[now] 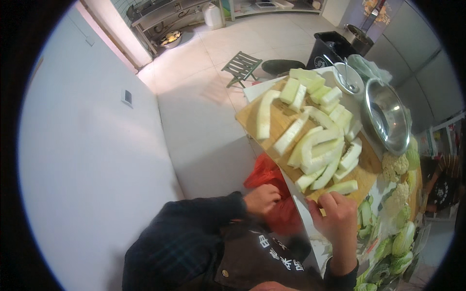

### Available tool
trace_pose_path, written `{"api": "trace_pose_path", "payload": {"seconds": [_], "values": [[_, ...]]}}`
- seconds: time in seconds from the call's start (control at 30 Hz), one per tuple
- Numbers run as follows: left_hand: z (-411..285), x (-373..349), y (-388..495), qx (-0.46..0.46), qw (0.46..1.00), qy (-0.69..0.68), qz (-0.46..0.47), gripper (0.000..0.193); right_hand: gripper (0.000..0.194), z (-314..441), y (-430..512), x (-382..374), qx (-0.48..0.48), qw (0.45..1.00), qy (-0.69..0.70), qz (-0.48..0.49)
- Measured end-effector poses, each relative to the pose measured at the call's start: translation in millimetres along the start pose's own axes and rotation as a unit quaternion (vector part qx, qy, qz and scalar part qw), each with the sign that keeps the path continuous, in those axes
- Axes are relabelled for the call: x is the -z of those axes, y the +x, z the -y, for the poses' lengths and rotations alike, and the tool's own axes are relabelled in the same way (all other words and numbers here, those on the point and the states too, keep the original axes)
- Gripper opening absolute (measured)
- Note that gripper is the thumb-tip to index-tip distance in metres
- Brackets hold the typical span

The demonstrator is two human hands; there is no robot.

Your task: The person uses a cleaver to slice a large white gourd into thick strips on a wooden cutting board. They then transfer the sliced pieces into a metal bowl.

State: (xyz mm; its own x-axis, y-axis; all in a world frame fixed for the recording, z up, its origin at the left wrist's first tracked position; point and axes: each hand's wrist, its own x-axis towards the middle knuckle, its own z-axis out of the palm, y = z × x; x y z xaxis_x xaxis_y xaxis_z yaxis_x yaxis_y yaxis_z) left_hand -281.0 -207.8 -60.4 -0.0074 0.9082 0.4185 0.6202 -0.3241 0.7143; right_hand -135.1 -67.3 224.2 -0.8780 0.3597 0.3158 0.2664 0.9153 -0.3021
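Below the near edge of the table (294, 187), my left hand (263, 199) is closed on a red plastic bag (285, 218). My right hand (336, 214) is at the near corner of a wooden cutting board (251, 112), its fingers curled; whether anything is between them I cannot tell. Thick strips and blocks of peeled pale-green melon, probably winter melon (322, 145), cover much of the board. One short piece (344, 187) lies just beyond my right knuckles. Some longer strips (267, 114) lie apart towards the left side.
A steel basin (387, 116) and a white bowl with utensils (347, 78) stand beyond the board. Cauliflower (395, 165), sliced greens (366, 214) and cabbages (403, 238) lie right. A folding stool (241, 67), dark-green gourd (283, 67) and black bin (329, 47) occupy the floor. Another person (442, 185) is far right.
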Motion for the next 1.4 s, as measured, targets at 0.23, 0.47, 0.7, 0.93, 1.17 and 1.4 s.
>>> {"api": "trace_pose_path", "payload": {"seconds": [0.23, 0.47, 0.7, 0.93, 1.17, 1.4], "values": [[89, 107, -165, 0.397, 0.916, 0.032, 0.051, 0.02, 0.032, 75, 93, -4, 0.201, 0.979, -0.032, 0.002], [106, 131, -314, 0.606, 0.783, 0.125, 0.067, 0.021, 0.018, 106, 121, 7, 0.356, 0.923, -0.123, -0.075], [76, 130, -387, 0.665, 0.679, 0.077, 0.3, 0.027, 0.017, 115, 93, 28, 0.486, 0.863, -0.014, -0.135], [33, 125, -423, 0.691, 0.702, -0.017, 0.172, 0.031, 0.019, 125, 49, 32, 0.3, 0.561, 0.756, 0.154], [64, 145, -504, 0.637, 0.743, 0.038, 0.201, 0.037, 0.033, 150, 32, 34, 0.102, 0.358, 0.901, 0.223], [113, 186, -519, 0.7, 0.687, 0.006, 0.196, 0.038, 0.032, 193, 104, -19, 0.003, 0.293, 0.902, 0.318]]}}
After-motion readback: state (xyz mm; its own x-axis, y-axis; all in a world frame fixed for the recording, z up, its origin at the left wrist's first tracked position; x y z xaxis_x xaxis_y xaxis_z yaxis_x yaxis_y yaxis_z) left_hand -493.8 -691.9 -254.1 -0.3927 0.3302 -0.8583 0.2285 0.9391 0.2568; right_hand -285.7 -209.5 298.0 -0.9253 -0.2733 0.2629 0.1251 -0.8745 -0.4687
